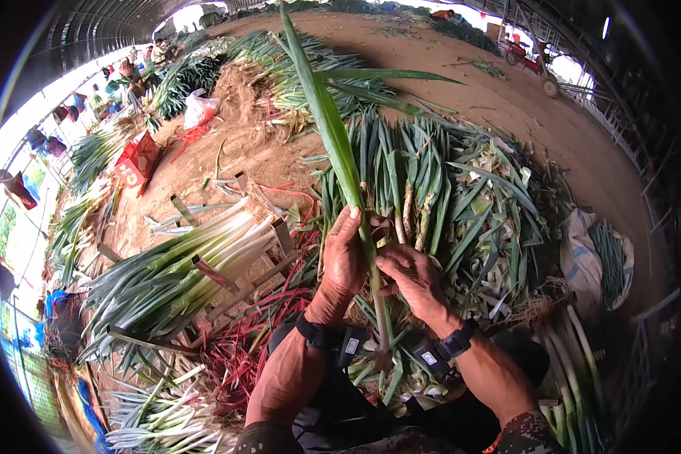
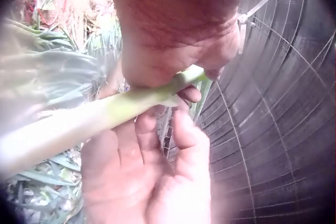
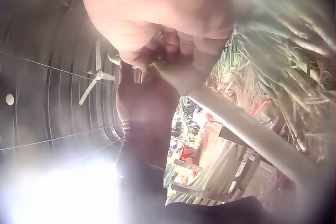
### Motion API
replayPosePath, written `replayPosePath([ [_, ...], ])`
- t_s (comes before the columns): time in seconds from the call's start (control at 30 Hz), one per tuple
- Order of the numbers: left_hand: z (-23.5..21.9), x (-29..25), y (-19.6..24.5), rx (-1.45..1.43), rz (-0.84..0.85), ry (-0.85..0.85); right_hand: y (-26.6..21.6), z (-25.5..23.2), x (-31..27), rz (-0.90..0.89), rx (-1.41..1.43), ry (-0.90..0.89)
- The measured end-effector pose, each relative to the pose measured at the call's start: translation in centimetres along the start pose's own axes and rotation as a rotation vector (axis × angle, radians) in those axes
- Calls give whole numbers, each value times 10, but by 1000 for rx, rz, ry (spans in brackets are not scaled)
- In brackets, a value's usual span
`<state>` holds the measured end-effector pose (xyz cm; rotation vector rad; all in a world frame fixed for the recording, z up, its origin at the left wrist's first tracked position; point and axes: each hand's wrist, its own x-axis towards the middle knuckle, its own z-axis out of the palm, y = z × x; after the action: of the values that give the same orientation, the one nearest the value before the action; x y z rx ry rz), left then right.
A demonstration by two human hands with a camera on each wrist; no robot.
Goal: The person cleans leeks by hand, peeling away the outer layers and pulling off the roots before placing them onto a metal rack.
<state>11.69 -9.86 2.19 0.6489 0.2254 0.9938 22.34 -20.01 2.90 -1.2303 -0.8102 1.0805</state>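
A long green onion [image 1: 327,121] stands nearly upright in front of the person, its broad green leaves up and its pale root end down between the legs. The left hand [image 1: 343,253] grips it around the middle, thumb lying along the stalk. Just right of that, the right hand [image 1: 415,278] has its fingers bent at the same stalk. In the left wrist view, the right hand's thumb and fingers [image 2: 186,134] meet at a thin pale flap of skin on the stalk [image 2: 79,124]. The right wrist view shows the white stalk [image 3: 247,127] slanting down from both hands.
Untrimmed green onions [image 1: 401,170] lie ahead, beside a heap of stripped leaves [image 1: 499,208]. Peeled green onions [image 1: 197,261] rest in a wooden rack [image 1: 261,281] at left, above tangled red ties [image 1: 257,352]. A white sack [image 1: 583,253] stands right; a red box [image 1: 138,163] sits farther left.
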Motion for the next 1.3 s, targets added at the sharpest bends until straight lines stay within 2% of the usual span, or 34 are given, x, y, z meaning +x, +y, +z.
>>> replayPosePath([
  [0.1, 3, -1, 0, 13, -9, -7, 10, -7, 8, 50, -122, -42],
  [0.33, 5, -1, -3, -49, -24, -44, 20, -10, 7, 38, -41, -6],
  [0.43, 6, 2, 1, -42, 37, -55, 29, -11, 3, 10, 26, 33],
  [0.5, 11, 0, 5, -40, 61, 62, 29, -8, -4, -37, 234, 6],
  [0.53, 5, 4, 7, -60, 94, 54, 28, -6, -7, -60, 340, -7],
  [0.57, -3, 7, 9, -81, 125, 48, 24, -6, -10, -25, 410, -39],
  [0.6, -6, 12, 12, -138, 114, 142, 20, -8, -14, 10, 480, -70],
  [0.63, -11, 12, 17, -141, 130, 120, 19, -11, -17, 45, 552, -98],
  [0.67, -14, 15, 19, -138, 159, 173, 31, -18, -17, 49, 593, -167],
  [0.7, -13, 16, 24, -134, 188, 228, 28, -24, -23, 56, 452, -195],
  [0.73, -21, 16, 28, -107, 214, 144, 21, -29, -33, 67, 312, -223],
  [0.8, -30, 16, 33, -115, 227, 127, 22, -38, -48, 56, 12, -247],
  [0.83, -34, 16, 37, -113, 243, 100, 32, -50, -55, 120, -119, -297],
  [0.9, -41, 16, 45, -76, 276, 148, 59, -72, -74, 317, -411, -328],
  [0.97, -40, 14, 53, -100, 282, 183, 83, -94, -90, 526, -833, -453],
  [1.07, -45, 13, 62, -97, 307, 225, 136, -130, -107, 235, -1374, -692],
  [1.17, -54, 15, 66, -118, 330, 210, 106, -104, -96, 70, -803, -283],
  [1.23, -56, 17, 67, -104, 339, 231, 67, -77, -86, 9, -680, -253],
  [1.27, -56, 18, 68, -91, 346, 242, 56, -68, -82, -25, -618, -236],
  [1.3, -57, 19, 68, -95, 344, 267, 58, -65, -79, -109, -674, -245],
])
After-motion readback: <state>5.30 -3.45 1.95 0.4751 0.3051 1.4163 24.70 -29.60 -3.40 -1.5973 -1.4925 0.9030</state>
